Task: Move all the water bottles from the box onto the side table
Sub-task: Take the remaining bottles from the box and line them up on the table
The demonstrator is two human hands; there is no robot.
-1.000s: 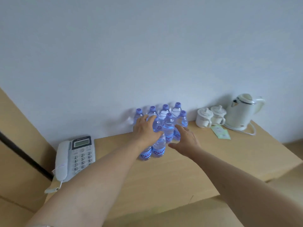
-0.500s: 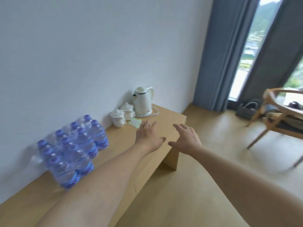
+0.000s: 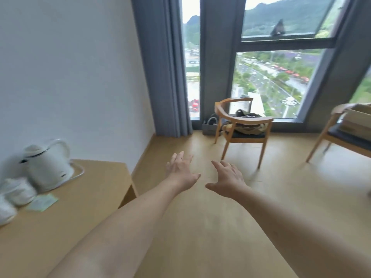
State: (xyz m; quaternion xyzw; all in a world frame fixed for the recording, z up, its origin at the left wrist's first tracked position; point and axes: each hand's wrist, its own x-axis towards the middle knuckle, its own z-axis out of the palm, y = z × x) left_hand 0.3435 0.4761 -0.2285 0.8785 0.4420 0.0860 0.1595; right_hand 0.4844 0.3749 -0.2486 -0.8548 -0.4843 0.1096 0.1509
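Observation:
My left hand (image 3: pixel 181 171) and my right hand (image 3: pixel 227 179) reach forward side by side over the wooden floor, palms down, fingers straight and spread, holding nothing. The wooden side table (image 3: pixel 94 189) lies at the lower left, left of my left forearm. No water bottles are in view. A pale cardboard box (image 3: pixel 356 119) rests on the chair at the far right edge, partly cut off by the frame.
A white kettle (image 3: pixel 47 163), white lidded cups (image 3: pixel 17 191) and a green card (image 3: pixel 42 202) sit on the side table. A wooden chair (image 3: pixel 243 128) holding dark bags stands by the window; a second chair (image 3: pixel 339 137) is at right. Grey curtains hang beside the window.
The view has swung right, away from the bottles on the side table, toward the window and chairs. Both hands left the bottles and now stretch out over the floor.

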